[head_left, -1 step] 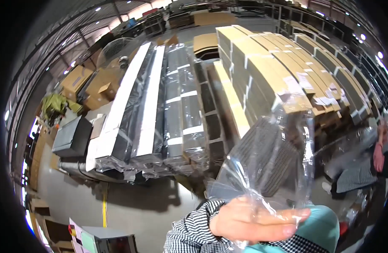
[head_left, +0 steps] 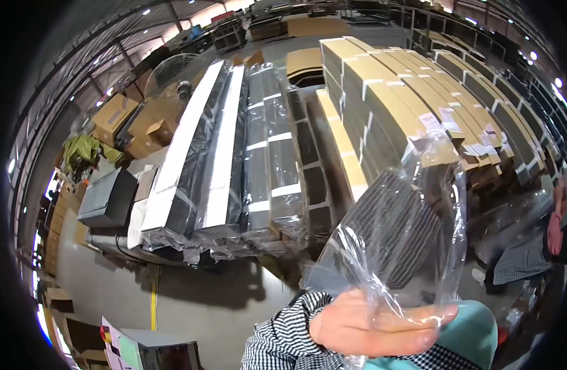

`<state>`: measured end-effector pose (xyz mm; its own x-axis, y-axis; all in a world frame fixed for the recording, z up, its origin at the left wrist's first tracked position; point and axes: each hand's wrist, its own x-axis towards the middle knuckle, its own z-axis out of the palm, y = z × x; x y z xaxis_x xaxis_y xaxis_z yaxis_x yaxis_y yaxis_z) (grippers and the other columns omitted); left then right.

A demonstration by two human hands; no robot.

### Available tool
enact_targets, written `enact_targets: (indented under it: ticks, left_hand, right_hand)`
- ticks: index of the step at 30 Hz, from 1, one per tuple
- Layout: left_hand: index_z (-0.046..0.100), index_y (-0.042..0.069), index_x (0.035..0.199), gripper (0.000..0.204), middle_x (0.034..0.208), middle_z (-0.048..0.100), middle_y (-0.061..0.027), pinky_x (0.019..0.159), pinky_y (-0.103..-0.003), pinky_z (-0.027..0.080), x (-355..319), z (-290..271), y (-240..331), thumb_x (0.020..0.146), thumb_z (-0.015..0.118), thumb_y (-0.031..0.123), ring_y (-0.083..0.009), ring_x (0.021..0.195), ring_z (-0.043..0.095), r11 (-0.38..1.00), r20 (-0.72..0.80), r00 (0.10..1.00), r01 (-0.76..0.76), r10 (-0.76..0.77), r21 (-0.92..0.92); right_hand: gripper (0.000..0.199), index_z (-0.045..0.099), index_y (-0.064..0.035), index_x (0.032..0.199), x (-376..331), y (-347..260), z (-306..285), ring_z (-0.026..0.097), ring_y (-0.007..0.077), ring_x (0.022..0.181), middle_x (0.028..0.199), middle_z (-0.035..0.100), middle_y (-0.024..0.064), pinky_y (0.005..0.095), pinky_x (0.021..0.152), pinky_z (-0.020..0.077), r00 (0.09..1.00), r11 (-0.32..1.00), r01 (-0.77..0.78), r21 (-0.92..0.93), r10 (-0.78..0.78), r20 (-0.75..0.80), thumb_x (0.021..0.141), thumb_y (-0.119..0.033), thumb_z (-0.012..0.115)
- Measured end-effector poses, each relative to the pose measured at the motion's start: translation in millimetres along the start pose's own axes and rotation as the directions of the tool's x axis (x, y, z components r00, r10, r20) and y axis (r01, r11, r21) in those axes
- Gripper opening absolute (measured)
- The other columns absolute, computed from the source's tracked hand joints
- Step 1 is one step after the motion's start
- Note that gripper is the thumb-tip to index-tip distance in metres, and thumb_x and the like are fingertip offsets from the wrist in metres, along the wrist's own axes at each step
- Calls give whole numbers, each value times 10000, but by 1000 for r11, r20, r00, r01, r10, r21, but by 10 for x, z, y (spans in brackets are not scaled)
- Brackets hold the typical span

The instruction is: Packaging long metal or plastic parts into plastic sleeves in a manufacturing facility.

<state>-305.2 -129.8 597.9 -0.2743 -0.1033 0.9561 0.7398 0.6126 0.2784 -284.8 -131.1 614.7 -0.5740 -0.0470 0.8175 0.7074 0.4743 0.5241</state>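
Cartons beyond; clear plastic runs lengthwise upward from left grip.

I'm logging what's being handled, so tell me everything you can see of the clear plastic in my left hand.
The clear plastic looks like thin, glossy, colourless film, crumpled, with bright reflections along its folds. It is held up in front of you, spreading upward from your left hand, whose fingers grip its gathered lower part; a little shows below the hand. A dark surface with pale lines shows through; whether it is inside or behind is unclear.
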Motion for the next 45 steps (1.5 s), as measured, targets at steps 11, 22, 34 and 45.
enact_targets:
  ticks: [11,22,34,45]
  left_hand:
    - [576,-129,1262,368,1385,551,-275,724,-322,607,-330,190,166,976,543,101,-285,973,725,910,97,953,303,-288,-283]
    - [644,-25,1207,265,980,747,-122,520,-176,377,-2070,-361,790,964,581,60,-26,572,439,377,-606,205,910,-769,-171]
    - [631,-45,1242,309,980,737,-97,644,-208,450,-1863,-434,165,945,639,41,-58,688,525,306,-815,-123,887,-567,-347]
    - [627,5,1252,307,1016,694,-55,614,-199,420,-1724,-307,-217,951,565,7,-67,693,547,368,-811,233,930,-536,24]
  right_hand:
    - [349,561,127,1201,-652,-917,755,632,262,944,1086,647,195,323,851,520,925,-483,-359,798,-299,235,983,-141,605]
    - [523,549,53,1351,-483,-3567,-247,602,153,1066,1198,659,77,289,974,456,574,-631,-771,-79,-636,-515,913,-167,732]
    - [585,533,-3,1369,-1333,-6692,-1999,561,254,1248,1346,607,151,409,1063,440,-16,-44,-997,67,-707,-707,1021,-473,522]
    - [319,680,19,1108,427,-2980,-35,601,342,1164,1216,637,168,418,999,490,724,-969,236,-69,223,-653,804,-57,738]
